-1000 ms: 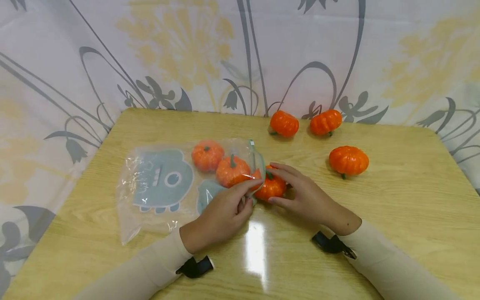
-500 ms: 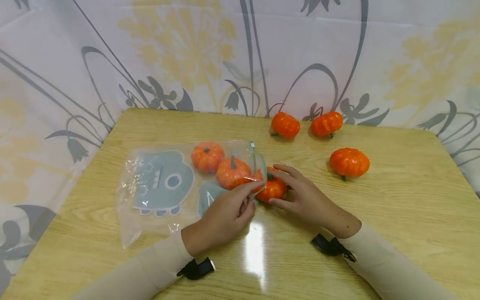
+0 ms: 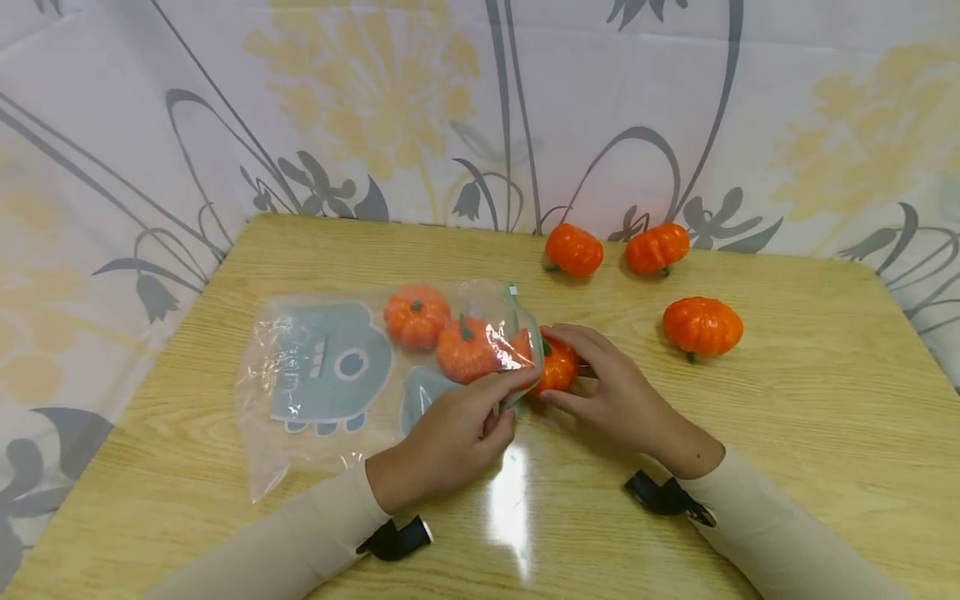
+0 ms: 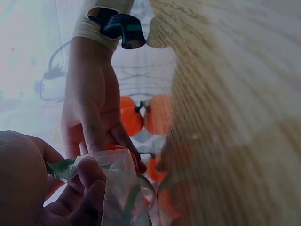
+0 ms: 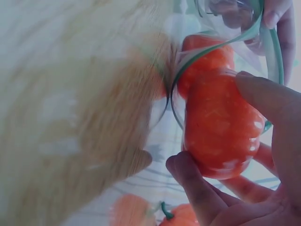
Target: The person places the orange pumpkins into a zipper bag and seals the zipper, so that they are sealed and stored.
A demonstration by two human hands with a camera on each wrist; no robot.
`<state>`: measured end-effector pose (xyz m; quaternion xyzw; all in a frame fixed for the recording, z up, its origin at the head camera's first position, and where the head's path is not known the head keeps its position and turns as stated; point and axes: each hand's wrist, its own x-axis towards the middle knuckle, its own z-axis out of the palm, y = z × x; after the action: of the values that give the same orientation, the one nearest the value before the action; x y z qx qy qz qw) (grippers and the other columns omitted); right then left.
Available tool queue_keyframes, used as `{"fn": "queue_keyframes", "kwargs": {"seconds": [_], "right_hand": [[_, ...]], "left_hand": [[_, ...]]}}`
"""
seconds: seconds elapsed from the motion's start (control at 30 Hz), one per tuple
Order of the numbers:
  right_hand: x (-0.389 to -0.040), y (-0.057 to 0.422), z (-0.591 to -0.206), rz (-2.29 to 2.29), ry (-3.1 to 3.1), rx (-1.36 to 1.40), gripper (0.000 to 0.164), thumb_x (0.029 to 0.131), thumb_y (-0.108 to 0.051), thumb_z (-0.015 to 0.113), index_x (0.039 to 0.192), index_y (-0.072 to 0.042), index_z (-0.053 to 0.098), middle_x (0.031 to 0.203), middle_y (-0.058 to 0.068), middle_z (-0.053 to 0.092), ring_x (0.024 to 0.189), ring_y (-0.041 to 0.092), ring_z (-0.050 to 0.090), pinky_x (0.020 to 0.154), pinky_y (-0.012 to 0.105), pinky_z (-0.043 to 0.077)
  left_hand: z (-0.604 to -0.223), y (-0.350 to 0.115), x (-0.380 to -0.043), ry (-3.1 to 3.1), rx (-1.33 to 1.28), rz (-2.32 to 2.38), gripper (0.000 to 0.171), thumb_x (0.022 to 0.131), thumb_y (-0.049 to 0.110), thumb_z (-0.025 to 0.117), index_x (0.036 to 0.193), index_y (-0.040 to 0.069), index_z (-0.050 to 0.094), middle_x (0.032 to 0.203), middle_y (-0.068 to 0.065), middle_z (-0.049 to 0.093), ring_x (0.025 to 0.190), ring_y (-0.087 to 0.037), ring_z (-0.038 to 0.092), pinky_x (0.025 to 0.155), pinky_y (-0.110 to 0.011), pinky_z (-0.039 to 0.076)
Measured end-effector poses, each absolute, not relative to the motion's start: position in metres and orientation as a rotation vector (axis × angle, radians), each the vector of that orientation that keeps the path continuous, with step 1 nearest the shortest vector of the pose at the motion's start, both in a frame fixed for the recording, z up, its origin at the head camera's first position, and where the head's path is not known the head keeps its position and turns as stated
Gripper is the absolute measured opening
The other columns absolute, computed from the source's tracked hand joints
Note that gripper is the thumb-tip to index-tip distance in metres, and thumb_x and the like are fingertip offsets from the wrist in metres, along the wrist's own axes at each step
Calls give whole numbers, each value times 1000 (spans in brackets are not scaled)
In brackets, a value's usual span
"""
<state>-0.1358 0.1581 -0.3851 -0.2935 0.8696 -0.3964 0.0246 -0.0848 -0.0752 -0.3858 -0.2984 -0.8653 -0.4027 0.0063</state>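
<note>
A clear plastic zip bag (image 3: 258, 400) with a blue-grey cartoon print lies flat, its green-edged mouth to the right. Inside are two small orange pumpkins (image 3: 417, 317), the nearer pumpkin (image 3: 461, 354) showing an upright green stem. My left hand (image 3: 446, 446) pinches the near edge of the bag's mouth between thumb and fingers. With spread, bent fingers, my right hand (image 3: 626, 404) grips another pumpkin (image 5: 221, 125) around its sides, right at the opening. Its left part is seen through the plastic. In the left wrist view, the bag and fingers partly hide this pumpkin.
Three more orange pumpkins lie on the wooden table (image 3: 810, 400): one pumpkin (image 3: 574, 250) and another pumpkin (image 3: 657, 248) near the back edge, and a third pumpkin (image 3: 702, 326) to the right. A flower-patterned cloth (image 3: 600, 92) hangs behind.
My left hand has drawn the bag's mouth slightly to the right, around the gripped pumpkin. My right fingers have shifted a little on that pumpkin. The three loose pumpkins have stayed in place.
</note>
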Motion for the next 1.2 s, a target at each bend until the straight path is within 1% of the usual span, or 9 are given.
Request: {"fn": "queue_keyframes", "kwargs": {"seconds": [0.13,0.2,0.37,0.47,0.63,0.73,0.93,1.1,1.2], "right_hand": [[-137,159,-385,-1251,2702,-907,75,81,-14,83,147,-9,46,147,11,48,124,28,59,94,38,56],[-137,159,-384,-1260,2718,-896,78,79,-14,85,147,-10,46,146,10,50,123,26,61,93,37,56],[-138,158,-383,-1349,2650,-847,80,79,-8,83,148,-11,43,149,13,47,103,27,71,83,32,59],[-136,159,-384,-1388,2596,-816,79,81,-5,81,149,-9,41,150,16,45,94,29,73,79,31,60],[-137,159,-386,-1414,2549,-779,78,85,-8,79,151,-8,38,152,18,43,97,30,73,81,32,60],[-139,159,-387,-1449,2506,-773,78,85,-5,78,151,-7,38,152,17,41,100,32,72,83,32,59],[-137,160,-389,-1500,2445,-758,77,84,-1,77,151,-9,39,148,17,40,111,37,67,88,32,57],[-137,160,-385,-1512,2385,-724,69,92,1,66,153,-12,37,151,15,38,109,35,68,89,30,56],[-137,161,-384,-1508,2355,-706,68,93,1,62,154,-12,36,153,16,35,109,34,68,88,28,55]], "left_hand": [[-387,-75,-85,-2704,-973,-1253,50,99,11,51,148,19,48,134,4,58,77,-3,50,76,-20,48],[-387,-75,-85,-2695,-985,-1255,50,99,12,51,148,20,48,134,4,59,79,-4,51,77,-21,48],[-386,-74,-86,-2678,-1016,-1253,50,99,10,52,148,21,49,121,1,62,74,-3,49,69,-19,46],[-387,-74,-86,-2683,-1031,-1253,50,99,10,53,148,20,50,124,0,62,73,-3,49,68,-18,46],[-387,-74,-85,-2701,-1029,-1245,50,99,11,54,148,21,49,128,2,61,75,-3,50,69,-18,46],[-387,-74,-85,-2704,-1032,-1240,50,100,11,54,148,22,50,131,4,60,76,-3,50,70,-18,46],[-388,-73,-84,-2698,-1063,-1250,49,100,10,53,147,21,51,133,2,60,75,-3,49,69,-18,46],[-387,-73,-84,-2710,-1042,-1261,49,100,11,53,147,23,51,133,4,59,77,-4,49,70,-19,46],[-387,-73,-84,-2714,-1043,-1256,49,100,11,53,147,23,51,131,5,60,78,-4,49,70,-19,46]]}}
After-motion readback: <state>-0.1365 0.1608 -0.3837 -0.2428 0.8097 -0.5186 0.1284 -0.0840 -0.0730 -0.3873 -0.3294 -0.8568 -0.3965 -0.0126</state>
